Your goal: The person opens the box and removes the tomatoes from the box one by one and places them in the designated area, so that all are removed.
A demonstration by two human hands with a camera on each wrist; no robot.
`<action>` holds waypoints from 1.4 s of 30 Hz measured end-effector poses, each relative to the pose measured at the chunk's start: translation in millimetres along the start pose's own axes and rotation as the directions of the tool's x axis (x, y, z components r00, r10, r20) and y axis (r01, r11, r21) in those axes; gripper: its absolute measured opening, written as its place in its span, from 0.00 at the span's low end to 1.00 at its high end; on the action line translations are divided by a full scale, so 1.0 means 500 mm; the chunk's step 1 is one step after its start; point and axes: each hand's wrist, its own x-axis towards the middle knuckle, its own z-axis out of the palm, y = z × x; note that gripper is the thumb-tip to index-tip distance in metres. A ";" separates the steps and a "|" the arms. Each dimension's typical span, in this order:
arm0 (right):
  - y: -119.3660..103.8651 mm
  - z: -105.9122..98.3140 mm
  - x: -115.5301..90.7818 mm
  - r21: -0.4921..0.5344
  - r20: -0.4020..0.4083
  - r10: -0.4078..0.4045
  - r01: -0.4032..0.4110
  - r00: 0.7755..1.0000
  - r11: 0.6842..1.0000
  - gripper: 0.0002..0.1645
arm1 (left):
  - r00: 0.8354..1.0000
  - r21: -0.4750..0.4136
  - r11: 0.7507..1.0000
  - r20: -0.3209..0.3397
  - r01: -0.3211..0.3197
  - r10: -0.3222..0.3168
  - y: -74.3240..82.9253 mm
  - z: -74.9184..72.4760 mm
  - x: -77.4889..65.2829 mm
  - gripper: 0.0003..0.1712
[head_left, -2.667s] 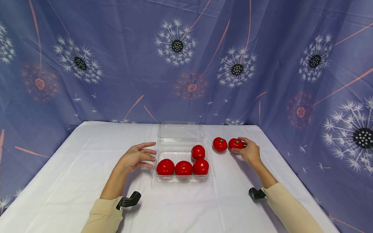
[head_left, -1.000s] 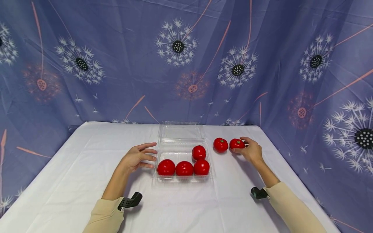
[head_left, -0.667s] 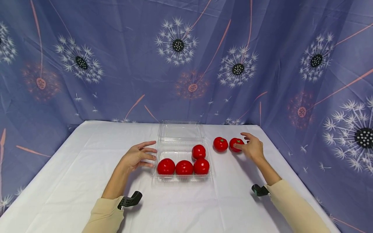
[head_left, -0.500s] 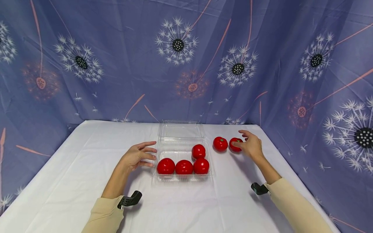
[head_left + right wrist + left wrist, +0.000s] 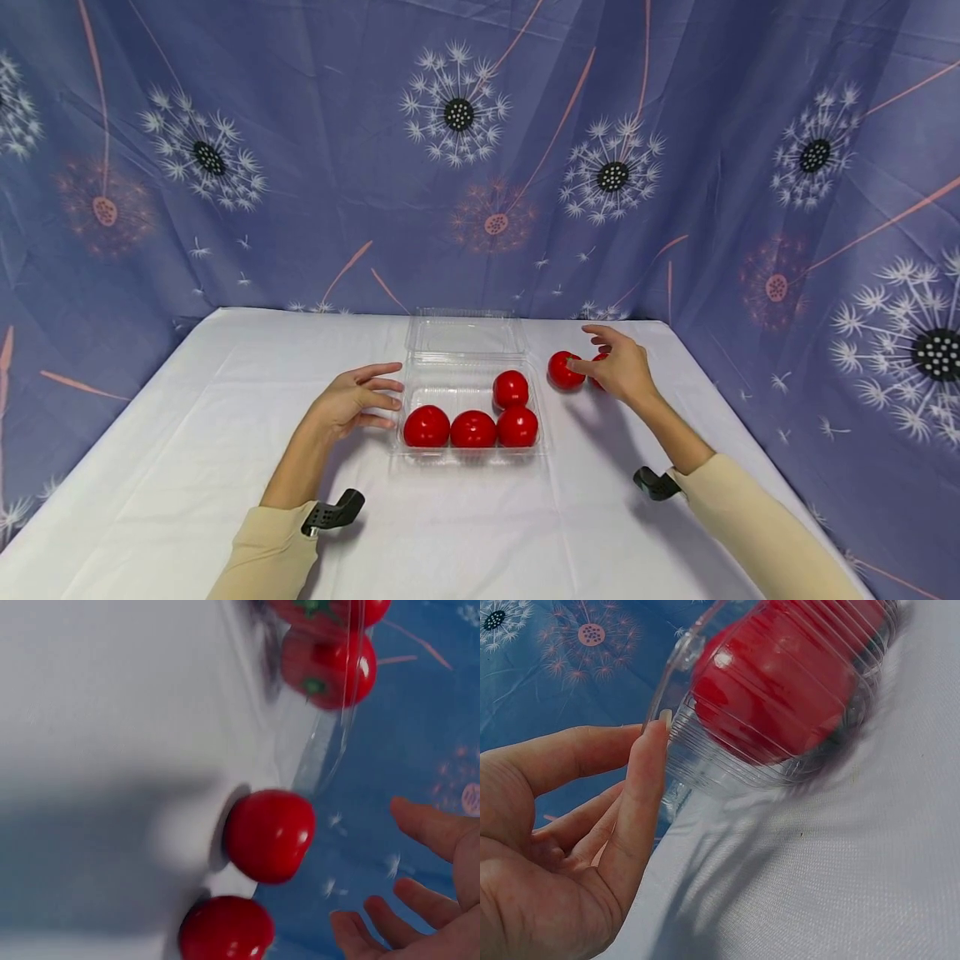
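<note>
A clear plastic clamshell container (image 5: 442, 389) lies open on the table, holding several red tomatoes (image 5: 427, 427) along its front and right side. At its left rim my left hand (image 5: 348, 406) rests with spread fingers and thumb; in the left wrist view the thumb tip (image 5: 658, 739) is right at the rim. To the right of the container sits a loose tomato (image 5: 562, 372). Above it, my right hand (image 5: 626, 367) hovers with fingers apart, its thumb overlapping that tomato in the head view. Another loose tomato (image 5: 226, 930) is mostly hidden behind the right hand in the head view.
The container's hinged lid (image 5: 468, 337) lies folded back toward the rear edge of the white-covered table (image 5: 187, 450). A blue dandelion-print curtain (image 5: 337, 167) hangs behind and at both sides. Each wrist carries a black camera mount (image 5: 336, 510).
My right hand has let go of the rightmost tomato, opened and shifted left over the other loose one. Both loose tomatoes and the left hand look unmoved.
</note>
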 end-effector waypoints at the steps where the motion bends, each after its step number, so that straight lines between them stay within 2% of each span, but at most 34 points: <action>1: -0.005 0.002 -0.001 0.005 0.009 -0.005 0.005 1.000 1.000 0.40 | 1.000 0.002 1.000 0.000 0.000 0.000 0.000 0.000 0.000 0.47; 9: -0.046 0.025 -0.012 0.035 0.108 -0.031 0.027 0.994 0.999 0.40 | 1.000 0.010 1.000 -0.008 0.003 -0.003 0.002 0.001 0.000 0.46; 20: -0.104 0.060 -0.022 0.072 0.222 -0.099 0.084 0.970 0.994 0.39 | 1.000 0.015 1.000 -0.009 0.002 -0.002 0.003 0.000 -0.001 0.46; 33: -0.119 0.095 -0.028 0.116 0.265 -0.140 0.112 0.954 0.987 0.36 | 1.000 0.015 1.000 -0.007 0.001 0.000 0.000 0.001 0.001 0.47; 42: -0.124 0.109 -0.030 0.099 0.311 -0.113 0.086 0.944 0.991 0.37 | 1.000 0.021 1.000 -0.004 -0.008 0.008 0.000 0.002 0.001 0.46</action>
